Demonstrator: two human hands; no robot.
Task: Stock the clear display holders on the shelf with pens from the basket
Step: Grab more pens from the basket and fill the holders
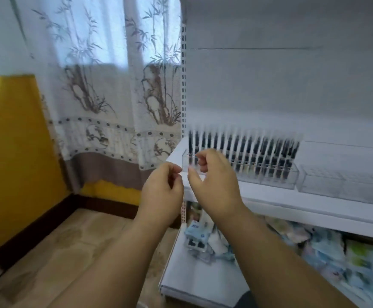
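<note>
Nearest are the two bare forearms, reaching up from the bottom edge toward the shelf. The left hand (162,192) hangs at about 9 o'clock of the right hand (212,181), the two just beside each other. Both have their fingers loosely curled, thumb near forefinger. Motion blur hides whether either pinches something thin; I cannot tell if they hold anything.

Below the hands, at 6 o'clock, a lower shelf (194,276) carries a jumble of small packets (327,247) in pale blue, white and green, too blurred to read.

Just beyond the fingertips runs the white shelf (314,207). On it, touching its front part, stands a clear holder (276,176), a long transparent tray divided into narrow slots. It is packed with pens (259,152): dark, slim, upright, set in close rows, their tops fanning slightly. The right hand overlaps its left end, where two or three pens stand. At 3 o'clock of this holder, just beside it, sits a second holder (345,183), also clear, with no pens visible in it.

Behind them rises the white back panel (292,85) with a slotted upright post (183,85) at its left edge.

Farther off at 10 o'clock hangs a sheer curtain (105,85) printed with bamboo, with a yellow wall (10,141) and the tan floor (70,241) at 8 o'clock.
</note>
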